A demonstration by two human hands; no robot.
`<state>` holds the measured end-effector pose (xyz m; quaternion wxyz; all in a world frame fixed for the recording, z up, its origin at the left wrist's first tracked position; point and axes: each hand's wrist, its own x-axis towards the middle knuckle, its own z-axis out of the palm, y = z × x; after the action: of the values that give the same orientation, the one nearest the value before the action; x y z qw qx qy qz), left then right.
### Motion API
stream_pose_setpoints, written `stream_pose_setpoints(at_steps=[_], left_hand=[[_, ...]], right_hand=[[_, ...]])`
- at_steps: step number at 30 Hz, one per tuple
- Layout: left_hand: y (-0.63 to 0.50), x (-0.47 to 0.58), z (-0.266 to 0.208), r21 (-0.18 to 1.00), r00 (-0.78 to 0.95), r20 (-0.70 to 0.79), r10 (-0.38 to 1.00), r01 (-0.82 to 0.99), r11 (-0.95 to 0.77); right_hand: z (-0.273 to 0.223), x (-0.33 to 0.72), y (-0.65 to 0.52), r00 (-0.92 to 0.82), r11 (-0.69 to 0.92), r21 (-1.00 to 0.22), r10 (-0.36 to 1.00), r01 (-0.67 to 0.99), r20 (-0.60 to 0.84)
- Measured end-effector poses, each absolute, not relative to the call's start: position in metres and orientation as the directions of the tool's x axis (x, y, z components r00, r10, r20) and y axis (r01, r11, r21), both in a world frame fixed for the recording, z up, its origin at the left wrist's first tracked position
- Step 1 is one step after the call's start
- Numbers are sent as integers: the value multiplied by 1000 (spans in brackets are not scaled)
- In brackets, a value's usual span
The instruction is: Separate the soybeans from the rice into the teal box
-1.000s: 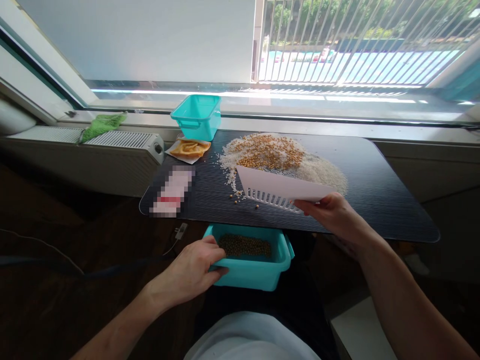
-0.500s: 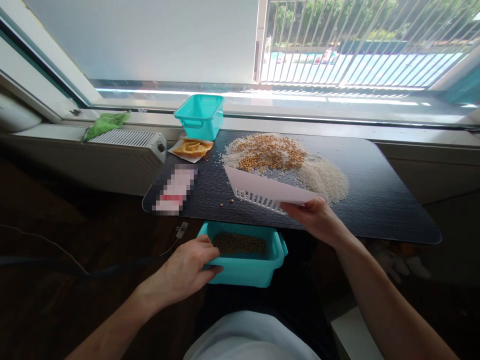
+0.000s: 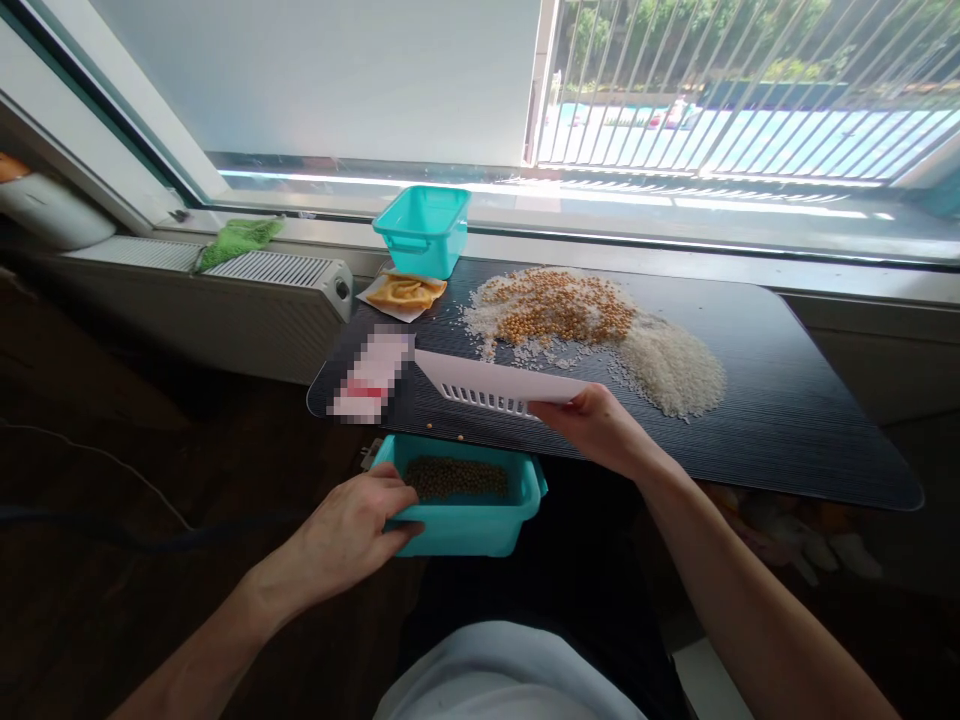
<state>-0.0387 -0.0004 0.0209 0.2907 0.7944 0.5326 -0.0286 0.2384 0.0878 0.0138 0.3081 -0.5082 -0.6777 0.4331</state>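
1. The left hand point(image 3: 351, 530) grips the near-left corner of a teal bin point(image 3: 469, 500), fingers curled over its rim, thumb on the outside; the grip is clamped on the bin, which sits below the near edge of the counter point(image 3: 787, 400) and just in front of the person's lap.
2. The bin holds a layer of dark brownish beans point(image 3: 456, 477) across its bottom.
3. The right hand point(image 3: 600, 430) pinches one end of a white slotted scraper point(image 3: 487, 385), grip closed on it; the scraper lies low and nearly flat above the near edge of the counter, directly above the bin, its slots facing the person.
4. A few loose beans point(image 3: 444, 430) lie on the counter edge just under the scraper.
5. Further back, a heap of yellow beans point(image 3: 559, 305) mixed with white rice sits beside a separate mound of rice point(image 3: 671, 365).
6. A second teal bin point(image 3: 422, 228) stands at the far left corner; a yellow cloth point(image 3: 405, 291) lies in front of it; a green cloth point(image 3: 238, 240) rests on the radiator point(image 3: 262, 300).
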Motion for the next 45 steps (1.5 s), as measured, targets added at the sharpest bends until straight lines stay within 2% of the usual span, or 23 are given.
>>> stream_pose_setpoints(at_steps=[5,10,12,16,19,34,45], left_hand=[[-2,-44,22,431,415,-355,838,868,-248],[-4,-44,21,439,401,-369,838,870,-223],[-3,-41,21,435,414,-359,836,867,-243],[-1,-30,20,441,460,-353,815,850,-289],[1,-22,18,459,514,-327,793,820,-342],[1,-14,15,476,531,-322,784,806,-350],[3,-12,19,465,521,-345,781,818,-339]], right_hand=[[4,217,93,-384,146,-921,923,362,-5],[10,232,78,-493,91,-932,864,350,-101],[13,247,77,-414,86,-937,908,338,-66],[16,276,85,-111,103,-903,992,417,62],[18,286,92,-38,86,-869,996,488,77],[21,284,84,-111,98,-872,993,479,51],[20,277,77,-247,91,-911,969,403,-13]])
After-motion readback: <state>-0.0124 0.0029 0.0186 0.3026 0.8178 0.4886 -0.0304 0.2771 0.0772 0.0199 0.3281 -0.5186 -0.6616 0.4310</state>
